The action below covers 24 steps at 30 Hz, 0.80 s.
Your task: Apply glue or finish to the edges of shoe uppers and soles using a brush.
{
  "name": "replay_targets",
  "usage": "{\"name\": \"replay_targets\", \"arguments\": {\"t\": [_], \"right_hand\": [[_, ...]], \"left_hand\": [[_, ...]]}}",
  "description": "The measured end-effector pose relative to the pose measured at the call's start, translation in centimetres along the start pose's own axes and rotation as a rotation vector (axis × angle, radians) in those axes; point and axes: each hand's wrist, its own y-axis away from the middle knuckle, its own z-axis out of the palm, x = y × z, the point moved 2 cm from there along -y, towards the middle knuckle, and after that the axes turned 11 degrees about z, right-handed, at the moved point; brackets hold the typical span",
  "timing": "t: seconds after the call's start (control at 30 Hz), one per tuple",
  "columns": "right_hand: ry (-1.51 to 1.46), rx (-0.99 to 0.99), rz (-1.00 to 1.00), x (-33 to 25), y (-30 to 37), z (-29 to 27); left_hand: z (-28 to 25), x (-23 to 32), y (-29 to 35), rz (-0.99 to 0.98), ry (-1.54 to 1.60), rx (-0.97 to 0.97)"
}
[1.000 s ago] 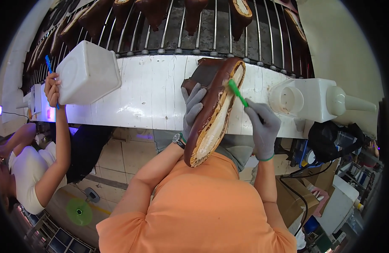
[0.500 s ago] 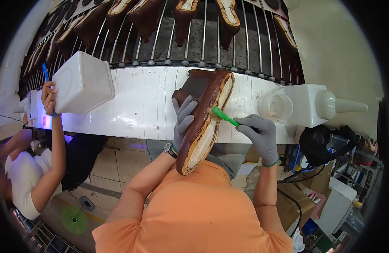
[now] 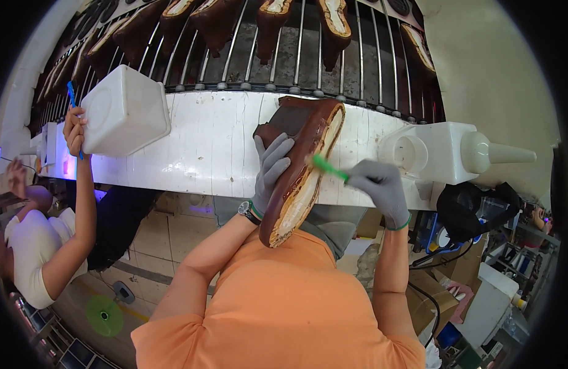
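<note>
My gloved left hand is closed round the side of a dark brown leather shoe upper, stretched over its last. The upper is tilted over the bench edge, its pale underside and stitched tan rim turned toward my right. In my gloved right hand a green-handled brush is pinched. Its head lies at the rim near the middle of the upper, and motion smears both brush and fingers. I cannot tell whether the bristles are touching.
Behind the white bench, a roller conveyor carries several brown uppers. A white container with a spout and a round cup stand right. At left, a white box-shaped container stands beside a co-worker's hand holding a blue brush.
My right hand and the green brush have shifted slightly and are now blurred. The upper has barely moved in my left hand. At far left, a co-worker's other hand has come up into view.
</note>
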Motion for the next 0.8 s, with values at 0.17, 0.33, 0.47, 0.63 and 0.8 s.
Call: {"name": "replay_targets", "arguments": {"t": [0.17,0.33,0.47,0.63,0.8], "right_hand": [[-0.103,-0.05,0.037,1.1,-0.6,0.2],[-0.096,0.304,0.039,0.3,-0.7,0.8],[0.113,0.193,-0.116,-2.2,2.7,1.9],[0.241,-0.046,-0.269,-3.4,4.9,3.3],[-0.026,0.36,-0.027,-0.3,0.1,0.9]], "left_hand": [[-0.3,0.1,-0.6,0.052,-0.044,-0.024],[0.1,0.2,-0.6,0.045,-0.093,-0.077],[0.8,-0.4,0.1,0.063,-0.037,0.024],[0.2,0.5,-0.6,0.028,-0.061,0.049],[0.6,0.4,-1.0,-0.002,-0.017,0.025]]}}
